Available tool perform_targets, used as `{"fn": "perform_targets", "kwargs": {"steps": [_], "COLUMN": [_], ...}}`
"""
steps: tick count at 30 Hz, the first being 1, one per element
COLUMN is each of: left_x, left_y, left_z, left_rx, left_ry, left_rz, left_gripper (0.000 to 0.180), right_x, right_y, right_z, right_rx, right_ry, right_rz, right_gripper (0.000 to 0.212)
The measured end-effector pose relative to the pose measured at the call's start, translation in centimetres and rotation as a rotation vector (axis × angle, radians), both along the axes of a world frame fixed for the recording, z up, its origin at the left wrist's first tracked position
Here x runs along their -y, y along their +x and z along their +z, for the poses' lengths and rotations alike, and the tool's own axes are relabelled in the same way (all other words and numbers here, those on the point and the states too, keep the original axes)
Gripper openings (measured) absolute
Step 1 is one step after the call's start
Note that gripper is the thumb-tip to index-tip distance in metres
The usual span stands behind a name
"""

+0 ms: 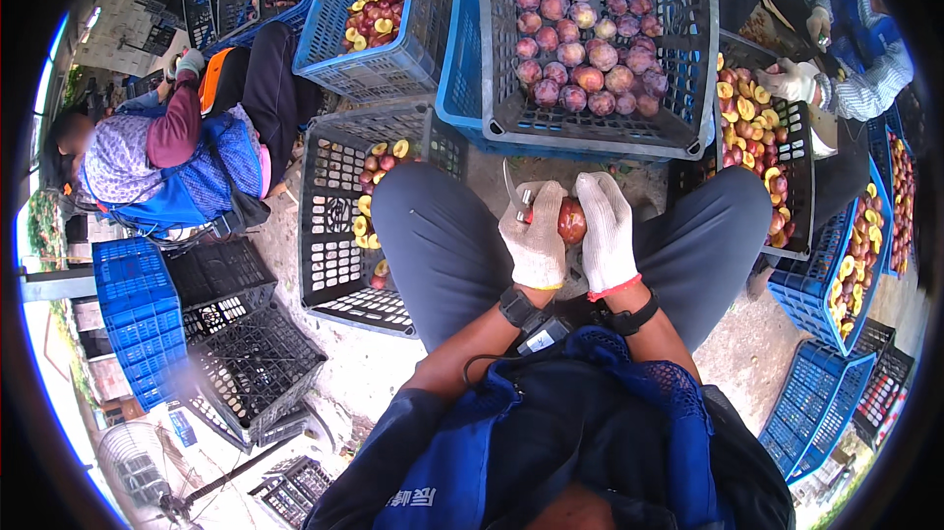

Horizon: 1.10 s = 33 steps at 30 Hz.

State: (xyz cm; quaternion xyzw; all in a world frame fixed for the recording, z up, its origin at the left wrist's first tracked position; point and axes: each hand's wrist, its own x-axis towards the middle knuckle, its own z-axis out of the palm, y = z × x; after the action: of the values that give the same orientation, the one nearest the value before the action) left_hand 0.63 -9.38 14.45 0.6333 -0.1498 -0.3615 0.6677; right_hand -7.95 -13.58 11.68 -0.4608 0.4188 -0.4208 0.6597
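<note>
One dark red plum [571, 221] just right of the frame's middle, between gloved left hand [534, 235] and gloved right hand [609, 232], both close together. Left closed around a curved knife [511, 188] and against the fruit; right cupped at the plum's right side, fingertips hidden, so cannot tell how firmly. Blade pointing toward the upper left, clear of the fruit.

Main risk, in all likelihood: a slip of the edge toward the right fingers, given so little room between the hands. Probable causes: slick skin, juice, a hard stone stopping the blade unevenly, or too loose a hold. Could also nick the left knee [418, 210], at centre left, if swung wide.

Another weak point: tool and fruit in the same hand. Could lose one while adjusting the other, with the plum likely to drop straight down to the ground [737, 353], bruised or dirtied.

At upper centre, a dark crate [590, 134] of whole plums [590, 48], apparently atop a blue crate [462, 88]; might shift if knocked by a reaching arm. At left, halved plums [362, 225] in a black crate [339, 142] close beside the left knee; might spill after a careless turn of the leg.
</note>
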Motion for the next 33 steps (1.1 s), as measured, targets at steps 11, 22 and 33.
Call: {"fn": "perform_targets", "kwargs": {"steps": [11,22,33], "left_x": [-1.5,-2.9,-7.5], "left_y": [-0.1,4.7,2.9], "left_z": [-2.0,-0.7,-1.5], "left_rx": [0.198,0.174,0.301], "left_ry": [0.068,0.01,-0.059], "left_rz": [-0.03,-0.061,-0.513], "left_gripper": [0.021,0.01,0.018], "right_x": [-1.8,-2.1,-2.3], "right_y": [-1.1,-1.9,-1.3], "right_z": [-2.6,2.0,1.3], "right_rx": [0.136,0.621,0.598], "right_ry": [0.264,0.644,0.294], "right_rz": [0.071,0.176,0.138], "right_gripper": [0.031,0.046,0.059]}}
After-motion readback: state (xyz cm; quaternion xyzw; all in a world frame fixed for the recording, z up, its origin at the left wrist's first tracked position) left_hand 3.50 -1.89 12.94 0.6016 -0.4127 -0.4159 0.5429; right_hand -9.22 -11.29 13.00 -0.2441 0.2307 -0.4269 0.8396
